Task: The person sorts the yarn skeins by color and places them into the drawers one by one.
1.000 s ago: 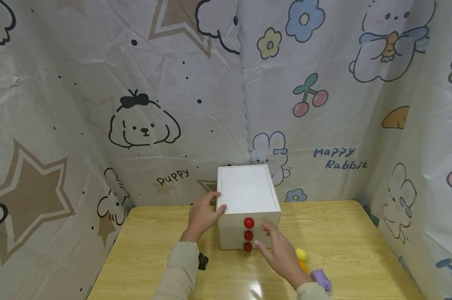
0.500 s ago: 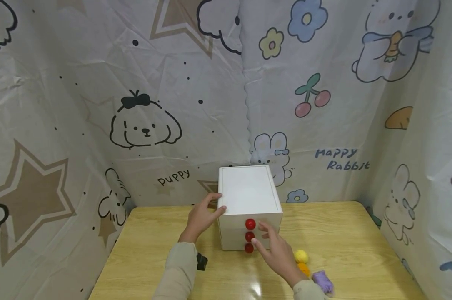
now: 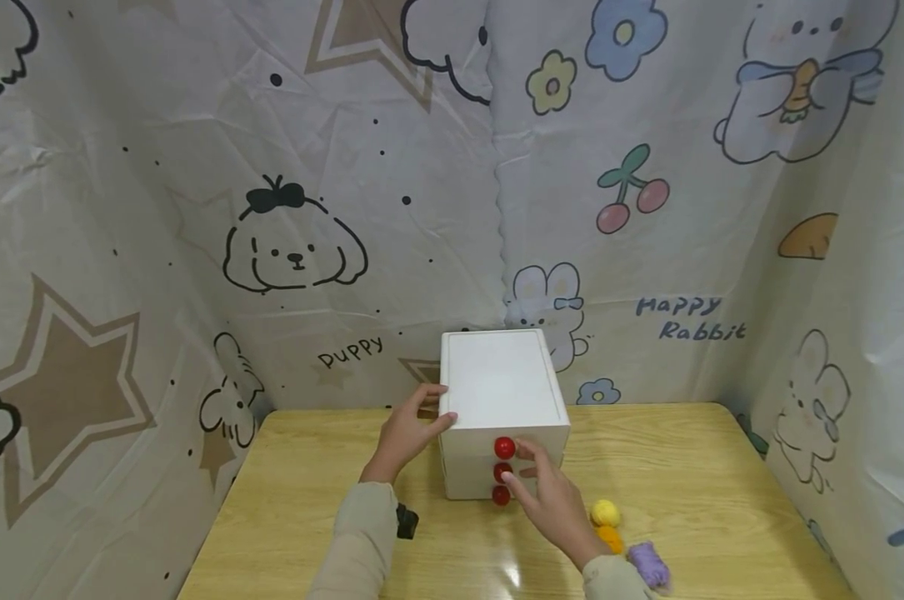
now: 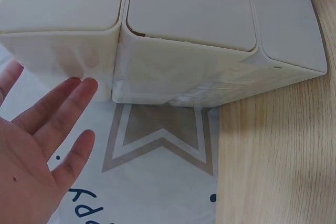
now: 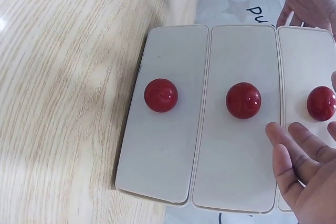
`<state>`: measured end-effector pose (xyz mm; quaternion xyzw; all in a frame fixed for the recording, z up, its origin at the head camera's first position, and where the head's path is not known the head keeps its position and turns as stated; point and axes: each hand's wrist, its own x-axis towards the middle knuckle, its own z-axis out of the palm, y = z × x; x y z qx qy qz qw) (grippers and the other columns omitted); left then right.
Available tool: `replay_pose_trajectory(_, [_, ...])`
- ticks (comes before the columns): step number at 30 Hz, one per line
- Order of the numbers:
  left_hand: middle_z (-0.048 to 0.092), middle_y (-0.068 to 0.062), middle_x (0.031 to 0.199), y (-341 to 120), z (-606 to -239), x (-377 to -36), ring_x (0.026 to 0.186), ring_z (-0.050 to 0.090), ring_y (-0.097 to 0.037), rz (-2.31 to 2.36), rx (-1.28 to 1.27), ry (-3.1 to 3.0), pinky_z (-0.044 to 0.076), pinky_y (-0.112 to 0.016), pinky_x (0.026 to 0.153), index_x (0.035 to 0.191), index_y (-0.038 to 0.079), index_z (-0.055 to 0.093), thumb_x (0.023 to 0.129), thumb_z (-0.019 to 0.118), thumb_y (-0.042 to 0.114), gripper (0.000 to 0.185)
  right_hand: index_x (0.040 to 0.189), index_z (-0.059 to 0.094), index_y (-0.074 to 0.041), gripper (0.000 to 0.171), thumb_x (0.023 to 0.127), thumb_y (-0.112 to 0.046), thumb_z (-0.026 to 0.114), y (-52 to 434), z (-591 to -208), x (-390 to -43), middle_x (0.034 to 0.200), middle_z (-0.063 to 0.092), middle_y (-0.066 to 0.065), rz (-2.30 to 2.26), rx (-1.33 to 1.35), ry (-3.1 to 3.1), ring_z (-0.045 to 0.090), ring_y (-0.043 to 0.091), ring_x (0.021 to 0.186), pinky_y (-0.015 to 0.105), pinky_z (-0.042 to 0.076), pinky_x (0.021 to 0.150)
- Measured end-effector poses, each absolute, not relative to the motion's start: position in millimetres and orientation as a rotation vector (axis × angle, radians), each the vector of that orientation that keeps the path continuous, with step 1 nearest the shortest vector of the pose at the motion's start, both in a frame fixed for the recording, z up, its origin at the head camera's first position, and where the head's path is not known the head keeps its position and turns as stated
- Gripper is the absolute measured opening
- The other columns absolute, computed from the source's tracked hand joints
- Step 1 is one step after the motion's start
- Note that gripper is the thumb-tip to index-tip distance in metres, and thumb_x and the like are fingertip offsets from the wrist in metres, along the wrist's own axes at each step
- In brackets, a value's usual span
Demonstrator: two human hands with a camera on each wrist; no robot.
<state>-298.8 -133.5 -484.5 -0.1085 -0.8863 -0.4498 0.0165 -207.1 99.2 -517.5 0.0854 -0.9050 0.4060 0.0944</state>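
Left hand (image 3: 408, 431) is resting against the left side of the white drawer box (image 3: 496, 385), thumb lying over the box's top left edge and fingers straight along the side wall; in the left wrist view the palm (image 4: 37, 150) is showing flat and open with fingers extended toward the box (image 4: 173, 35), gripping nothing. Right hand (image 3: 551, 496) is reaching at the front of the box with fingers relaxed and spread, fingertips sitting just beside the middle red knob (image 3: 501, 472); the right wrist view is showing the fingers (image 5: 294, 156) uncurled and apart from the knob (image 5: 243, 100), so the hand is open and holding nothing.

The box is standing on the wooden table (image 3: 317, 500) toward its rear middle, close to the printed curtain (image 3: 294, 250) behind it. Its front is carrying three drawers, each appearing closed, with a top knob (image 3: 504, 447) above the middle one and a bottom knob (image 3: 500, 495) below it.

Left of the box, a small black object (image 3: 406, 522) is lying beside the left sleeve (image 3: 357, 542). Right of the box and near the right hand, a yellow pom-pom (image 3: 605, 511), an orange pom-pom (image 3: 611, 537) and a purple fuzzy piece (image 3: 649, 565) are lying in a line running toward the table's front edge
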Motion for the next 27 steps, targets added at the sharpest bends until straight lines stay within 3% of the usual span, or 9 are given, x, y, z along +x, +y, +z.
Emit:
replay_pose_trajectory(7, [0.062,-0.004,0.127,-134.3,-485.3,-300.8,0.11,0.062,-0.026,-1.512,-0.341,-2.757,0.052,-0.047,0.084,0.127,0.039,0.053,0.084,0.069,0.051,0.047,0.133,0.043,-0.015,0.046,0.094,-0.028,0.063,96.0,-516.5,-211.6,0.133,0.058,0.011,1.249,0.202,-2.708,0.067,0.025,0.098,0.042,0.056,0.077])
replay_pose_trajectory(14, [0.062,-0.004,0.127,-136.1,-484.2,-303.2,0.111,0.061,-0.026,-1.572,-0.312,-2.765,0.051,-0.047,0.084,0.125,0.042,0.053,0.083,0.07,0.052,0.047,0.127,0.045,-0.014,0.04,0.094,-0.027,0.063,89.9,-513.7,-216.9,0.116,0.064,0.01,1.237,0.192,-2.678,0.067,0.019,0.089,0.028,0.053,0.064])
replay_pose_trajectory(27, [0.056,-0.007,0.13,-138.0,-484.7,-306.1,0.112,0.057,-0.027,-1.71,-0.32,-2.766,0.052,-0.044,0.081,0.125,0.039,0.051,0.083,0.071,0.051,0.048,0.118,0.051,-0.012,0.034,0.09,-0.022,0.068,82.4,-513.8,-220.6,0.097,0.068,0.008,1.242,0.103,-2.619,0.066,0.017,0.078,0.028,0.051,0.059])
